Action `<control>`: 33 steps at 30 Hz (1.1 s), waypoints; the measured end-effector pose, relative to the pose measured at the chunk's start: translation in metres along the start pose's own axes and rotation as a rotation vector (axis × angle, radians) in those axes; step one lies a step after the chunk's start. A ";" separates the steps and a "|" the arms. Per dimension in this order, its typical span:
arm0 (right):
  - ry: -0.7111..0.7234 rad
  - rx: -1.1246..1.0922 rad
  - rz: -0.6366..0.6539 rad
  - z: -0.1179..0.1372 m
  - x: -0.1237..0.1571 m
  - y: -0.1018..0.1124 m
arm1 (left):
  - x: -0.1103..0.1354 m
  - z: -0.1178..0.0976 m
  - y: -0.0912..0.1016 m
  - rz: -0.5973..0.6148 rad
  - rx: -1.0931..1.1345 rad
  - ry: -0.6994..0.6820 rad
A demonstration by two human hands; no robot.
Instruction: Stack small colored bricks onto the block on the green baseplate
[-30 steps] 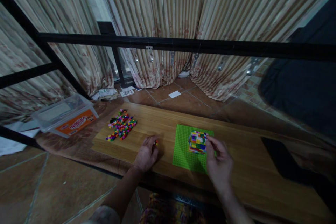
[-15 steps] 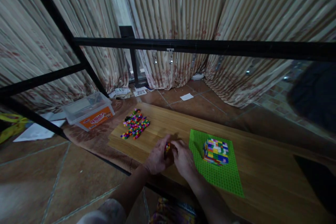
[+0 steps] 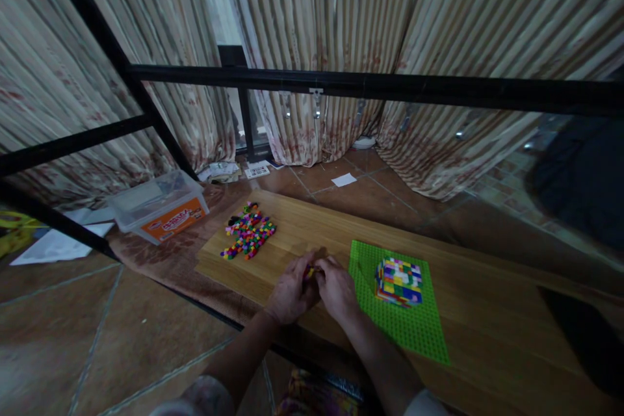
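Note:
My left hand (image 3: pixel 291 291) is closed around a small cluster of coloured toy bricks (image 3: pixel 309 272), mostly hidden by the fingers. Against it, my right hand (image 3: pixel 337 287) has its fingertips pressed on the same bricks; both hands hover over the near side of the wooden table (image 3: pixel 297 221). To the right lies a green studded baseplate (image 3: pixel 414 331), bearing a block built of many coloured bricks (image 3: pixel 400 281). A loose pile of small bricks (image 3: pixel 249 231) is spread at the table's left end.
A clear plastic box (image 3: pixel 158 205) with an orange label stands left of the table. A dark flat object (image 3: pixel 580 331) lies at the table's right. Black metal bars (image 3: pixel 341 81) cross in front of the curtains. Papers (image 3: pixel 344 180) lie on the tiled floor.
My right hand has closed in on my left hand, and its fingers now cover more of the bricks. The view has shifted slightly; the pile and the built block stay in place.

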State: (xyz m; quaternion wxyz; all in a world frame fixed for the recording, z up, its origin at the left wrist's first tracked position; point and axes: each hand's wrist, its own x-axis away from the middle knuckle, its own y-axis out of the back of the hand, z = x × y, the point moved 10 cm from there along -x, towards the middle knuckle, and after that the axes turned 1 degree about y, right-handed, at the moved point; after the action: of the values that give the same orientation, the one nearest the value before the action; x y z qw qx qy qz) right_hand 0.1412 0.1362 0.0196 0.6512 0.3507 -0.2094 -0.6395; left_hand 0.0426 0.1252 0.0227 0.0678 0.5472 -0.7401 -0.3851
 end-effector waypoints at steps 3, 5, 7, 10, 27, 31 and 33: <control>-0.004 -0.061 -0.043 -0.001 0.004 0.004 | -0.001 -0.002 0.001 0.009 -0.026 -0.008; -0.009 -0.111 -0.077 -0.001 0.009 0.008 | -0.001 -0.005 0.001 0.020 -0.046 -0.025; -0.019 -0.159 -0.112 0.000 0.017 0.013 | -0.003 -0.009 0.000 0.037 -0.065 -0.050; -0.045 -0.296 -0.192 0.001 0.033 0.033 | -0.005 -0.015 -0.002 0.066 -0.099 -0.086; 0.049 0.094 -0.492 -0.046 0.075 0.179 | -0.008 -0.019 -0.004 0.076 -0.254 -0.096; 0.118 0.226 -0.439 -0.041 0.070 0.170 | -0.007 -0.020 -0.003 0.068 -0.257 -0.106; 0.126 0.275 -0.433 -0.043 0.071 0.166 | -0.007 -0.020 -0.003 0.070 -0.262 -0.106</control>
State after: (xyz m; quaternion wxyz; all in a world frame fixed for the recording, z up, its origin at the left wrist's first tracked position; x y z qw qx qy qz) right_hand 0.2925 0.0636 0.0985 0.4571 0.5117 -0.1734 -0.7065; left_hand 0.0579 0.1213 0.0373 0.1128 0.4863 -0.7048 -0.5040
